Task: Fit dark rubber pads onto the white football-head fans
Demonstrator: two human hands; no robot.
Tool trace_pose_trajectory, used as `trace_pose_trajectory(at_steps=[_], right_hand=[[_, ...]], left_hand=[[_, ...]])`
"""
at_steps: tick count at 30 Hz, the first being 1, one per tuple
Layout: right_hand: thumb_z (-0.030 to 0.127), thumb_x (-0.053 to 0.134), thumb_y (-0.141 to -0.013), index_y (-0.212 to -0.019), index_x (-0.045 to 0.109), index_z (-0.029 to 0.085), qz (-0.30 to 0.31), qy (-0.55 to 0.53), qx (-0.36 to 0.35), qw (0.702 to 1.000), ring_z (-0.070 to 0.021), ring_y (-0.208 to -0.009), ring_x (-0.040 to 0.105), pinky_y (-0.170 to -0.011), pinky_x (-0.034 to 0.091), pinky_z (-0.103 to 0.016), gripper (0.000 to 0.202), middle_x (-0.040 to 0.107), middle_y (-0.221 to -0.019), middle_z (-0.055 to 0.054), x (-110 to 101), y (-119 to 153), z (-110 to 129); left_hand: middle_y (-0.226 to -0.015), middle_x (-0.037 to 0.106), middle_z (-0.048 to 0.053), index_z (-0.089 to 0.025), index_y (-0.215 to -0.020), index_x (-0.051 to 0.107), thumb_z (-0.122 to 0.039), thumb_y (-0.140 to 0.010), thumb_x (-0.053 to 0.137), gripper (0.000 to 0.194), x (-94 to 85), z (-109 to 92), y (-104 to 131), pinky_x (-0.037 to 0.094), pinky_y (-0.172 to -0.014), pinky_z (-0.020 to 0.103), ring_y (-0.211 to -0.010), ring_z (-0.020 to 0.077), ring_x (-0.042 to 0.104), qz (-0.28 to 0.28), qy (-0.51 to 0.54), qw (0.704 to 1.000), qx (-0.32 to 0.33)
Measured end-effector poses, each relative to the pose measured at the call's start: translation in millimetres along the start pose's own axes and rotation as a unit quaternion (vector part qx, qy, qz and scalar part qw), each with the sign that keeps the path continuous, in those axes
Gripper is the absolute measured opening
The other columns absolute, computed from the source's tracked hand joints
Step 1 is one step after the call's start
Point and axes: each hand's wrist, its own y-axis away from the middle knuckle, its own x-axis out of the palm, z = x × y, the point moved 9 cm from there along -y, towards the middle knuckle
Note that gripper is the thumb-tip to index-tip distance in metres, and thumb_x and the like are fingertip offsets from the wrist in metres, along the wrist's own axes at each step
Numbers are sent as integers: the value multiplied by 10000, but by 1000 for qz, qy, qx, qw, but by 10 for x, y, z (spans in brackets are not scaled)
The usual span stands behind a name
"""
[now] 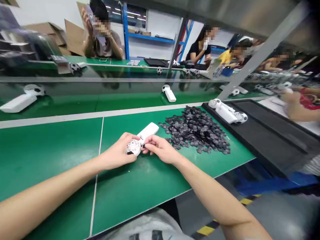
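Note:
My left hand [122, 150] is closed around the round head of a white handheld device [149, 131], whose flat handle points away to the upper right. The head is a white lattice ball [134, 146] patterned like a football, with a black patch low on its front. At the ball's right side, my right hand [160, 148] pinches a small black piece [144, 145] between thumb and fingertips, touching or very near the ball. A wide heap of flat black pieces [197, 130] lies on the green table [125, 196] to the right of my hands.
On a black tray [272, 133] at the right rest white football-headed devices [226, 111]. Beyond the pale table edge, a belt carries another device [169, 93] and one at far left [21, 98]. A slanted metal post [260, 50] rises at right. Several people sit opposite.

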Motion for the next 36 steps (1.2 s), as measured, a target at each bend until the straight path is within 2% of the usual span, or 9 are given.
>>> trace_pose_trajectory(at_steps=[4, 8, 17, 26, 36], right_hand=[[264, 606, -738, -808, 571, 156, -23, -7, -17, 1000, -98, -682, 526, -668, 419, -244, 133, 574, -745, 5, -55, -20, 7], [264, 627, -714, -790, 580, 150, -18, -25, 11, 999, -83, -585, 501, -598, 417, -231, 145, 564, -666, 21, -18, -36, -87], [272, 673, -672, -719, 570, 144, -42, -32, 20, 998, -94, -571, 546, -599, 442, -241, 171, 586, -619, 16, -16, -76, -157], [331, 721, -614, -684, 568, 138, -41, -47, 59, 996, -78, -510, 531, -519, 426, -216, 256, 576, -593, 24, -19, -95, -215], [362, 714, -618, -689, 580, 136, -40, -23, 81, 996, -66, -497, 517, -497, 419, -202, 273, 577, -600, 20, -20, -86, -238]], left_hand=[[-1107, 415, 47, -199, -1125, 440, -336, -670, 575, 494, -30, 10, -31, 376, -889, 343, -1025, 227, 447, -21, 0, 1000, -2], [-1087, 433, 47, -198, -1096, 463, -408, -694, 581, 468, -41, 27, -37, 368, -903, 353, -1025, 222, 459, -45, 5, 999, 2], [-997, 465, 25, -201, -987, 511, -274, -681, 564, 320, -63, -9, -43, 408, -824, 343, -934, 204, 497, -117, -6, 993, 16], [-987, 473, 28, -204, -980, 520, -259, -689, 550, 299, -60, -45, -43, 400, -836, 359, -950, 213, 489, -115, 3, 992, 45], [-1001, 464, 32, -208, -998, 517, -245, -676, 553, 326, -60, -51, -46, 413, -833, 357, -941, 208, 495, -93, -1, 995, 41]])
